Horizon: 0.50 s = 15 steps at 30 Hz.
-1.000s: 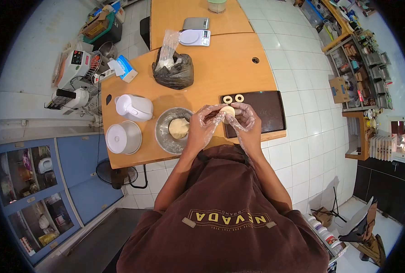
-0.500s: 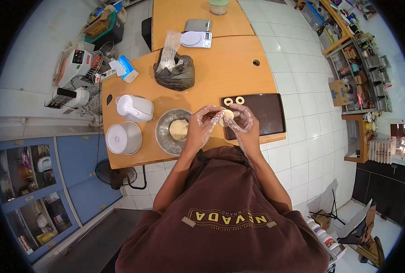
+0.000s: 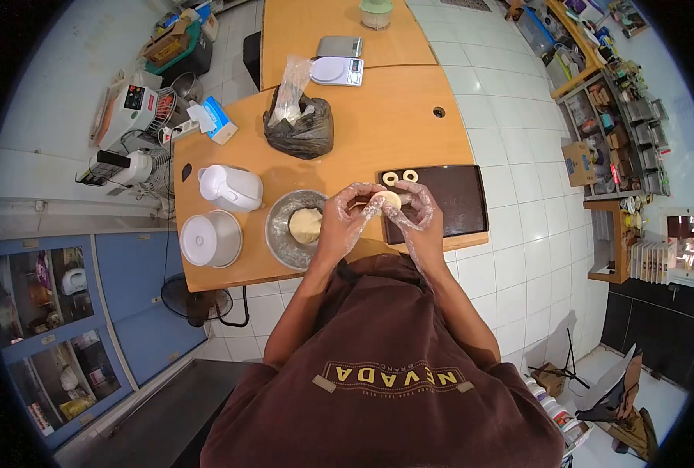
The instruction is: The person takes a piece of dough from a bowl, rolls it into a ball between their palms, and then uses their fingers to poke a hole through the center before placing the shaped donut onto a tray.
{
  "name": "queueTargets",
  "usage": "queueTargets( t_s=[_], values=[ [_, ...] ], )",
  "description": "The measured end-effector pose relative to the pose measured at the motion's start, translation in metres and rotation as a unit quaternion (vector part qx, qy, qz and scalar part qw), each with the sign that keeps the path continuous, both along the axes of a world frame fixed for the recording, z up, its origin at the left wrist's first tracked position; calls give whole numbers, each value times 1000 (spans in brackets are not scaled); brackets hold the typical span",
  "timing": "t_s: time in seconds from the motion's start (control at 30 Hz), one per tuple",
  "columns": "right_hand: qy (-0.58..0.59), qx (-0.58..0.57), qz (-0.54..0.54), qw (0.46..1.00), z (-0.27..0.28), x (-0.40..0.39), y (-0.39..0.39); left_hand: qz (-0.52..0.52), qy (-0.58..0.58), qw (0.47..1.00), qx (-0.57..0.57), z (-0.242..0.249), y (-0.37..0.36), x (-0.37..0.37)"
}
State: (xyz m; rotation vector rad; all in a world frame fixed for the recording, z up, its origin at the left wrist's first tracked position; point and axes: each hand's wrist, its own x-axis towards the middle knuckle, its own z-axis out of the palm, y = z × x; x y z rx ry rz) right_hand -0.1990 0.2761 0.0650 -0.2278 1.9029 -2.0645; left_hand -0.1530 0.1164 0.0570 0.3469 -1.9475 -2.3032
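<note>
A small pale disc of dough point(image 3: 391, 200) is pinched between my floury left hand point(image 3: 351, 214) and my right hand point(image 3: 421, 214), in front of my chest. Fingers of both hands are bent round its edges. Beyond them, two dough rings point(image 3: 391, 179) lie at the back left corner of a dark baking tray point(image 3: 460, 199); my right hand hangs over the tray's near left part. To the left of my left hand, a metal bowl point(image 3: 279, 246) holds a large lump of dough point(image 3: 306, 225).
On the wooden table point(image 3: 386, 109) stand a white jug point(image 3: 231, 187), a white round container point(image 3: 210, 239), a black plastic bag point(image 3: 300, 136), a white kitchen scale point(image 3: 337, 71), a grey scale point(image 3: 339, 47) and a blue tissue box point(image 3: 220, 120). A fan point(image 3: 197, 300) stands beside the table's left end.
The fingers of both hands have shifted slightly around the dough disc, which is now tilted a little differently. The rest of the scene has moved only slightly in view.
</note>
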Motion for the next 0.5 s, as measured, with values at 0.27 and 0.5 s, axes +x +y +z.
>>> queueTargets(
  t_s=[0.27,0.5],
  values=[
    [-26,-1,19,999,-2,-7,4,19,6,1000,6,-4,2,-2],
    [7,18,57,998,0,-23,7,23,-20,1000,9,-12,5,-2]
  ],
)
